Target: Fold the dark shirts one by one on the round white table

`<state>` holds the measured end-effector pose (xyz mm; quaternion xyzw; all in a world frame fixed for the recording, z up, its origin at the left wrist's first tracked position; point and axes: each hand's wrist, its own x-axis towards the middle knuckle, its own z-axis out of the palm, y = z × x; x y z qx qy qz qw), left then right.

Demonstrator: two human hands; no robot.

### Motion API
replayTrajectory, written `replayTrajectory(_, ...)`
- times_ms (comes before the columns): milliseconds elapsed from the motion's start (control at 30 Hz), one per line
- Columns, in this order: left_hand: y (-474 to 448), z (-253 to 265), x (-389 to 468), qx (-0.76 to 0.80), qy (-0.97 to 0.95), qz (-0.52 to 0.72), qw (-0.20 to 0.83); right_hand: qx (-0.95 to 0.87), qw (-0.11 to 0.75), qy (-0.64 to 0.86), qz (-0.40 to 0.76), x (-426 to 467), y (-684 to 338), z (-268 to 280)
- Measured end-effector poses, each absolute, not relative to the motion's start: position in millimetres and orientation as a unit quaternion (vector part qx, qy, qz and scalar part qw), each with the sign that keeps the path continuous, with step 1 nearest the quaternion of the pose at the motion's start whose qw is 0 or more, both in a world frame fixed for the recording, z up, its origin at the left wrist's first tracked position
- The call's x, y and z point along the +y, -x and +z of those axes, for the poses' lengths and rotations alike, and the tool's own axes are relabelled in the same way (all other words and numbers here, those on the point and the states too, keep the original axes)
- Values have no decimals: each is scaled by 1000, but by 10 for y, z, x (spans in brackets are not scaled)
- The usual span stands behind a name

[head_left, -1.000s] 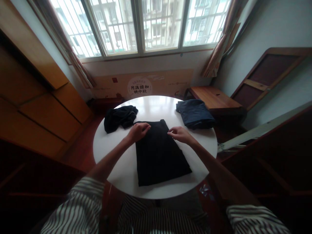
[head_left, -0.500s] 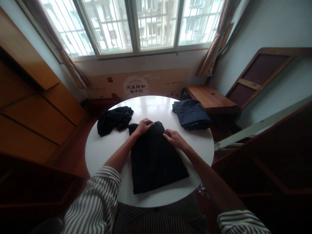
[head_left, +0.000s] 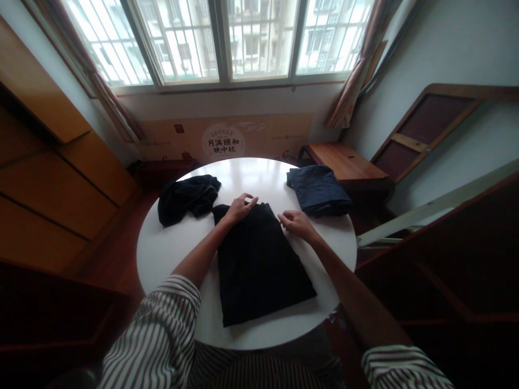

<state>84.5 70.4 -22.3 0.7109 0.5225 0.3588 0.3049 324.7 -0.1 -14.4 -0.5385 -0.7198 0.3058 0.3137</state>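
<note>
Here, holding both arms out over a folded black garment (head_left: 263, 270) lying flat in the middle of a round white table (head_left: 170, 254), with the wide end toward the body. Resting the left hand (head_left: 240, 208) at the garment's far edge, bending the fingers over it, but not being able to tell whether clamping any cloth. Holding the right hand (head_left: 295, 222) just beside the right edge, curling the fingers in close together, again not being able to tell whether pinching fabric. Wearing striped sleeves (head_left: 156, 327), baring both forearms. Farther out on the table, seeing a crumpled dark garment (head_left: 187, 200) near the far left corner and a folded navy garment (head_left: 319, 190) at the right. Beyond, seeing a wooden bench (head_left: 344, 162), a printed banner (head_left: 267, 129) and a barred window (head_left: 259, 43).
</note>
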Motion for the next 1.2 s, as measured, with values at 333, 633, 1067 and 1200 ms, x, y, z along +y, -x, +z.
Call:
replayTrajectory(333, -846, -208, 684, 366, -686, 450, 440, -730, 297, 370, 492, 916, -2998, 95)
replayTrajectory(633, -854, -217, 687, 376, -662, 484, 431, -725, 246, 411, 495, 1002, -2978, 330)
replayTrajectory(1067, -837, -230, 707, 445, -697, 475, 301, -656, 217, 505, 517, 217, -3119, 39)
replayTrajectory(1200, -801, -158, 696, 487, -719, 418, 268, -627, 251, 481, 559, -107, -3202, -79)
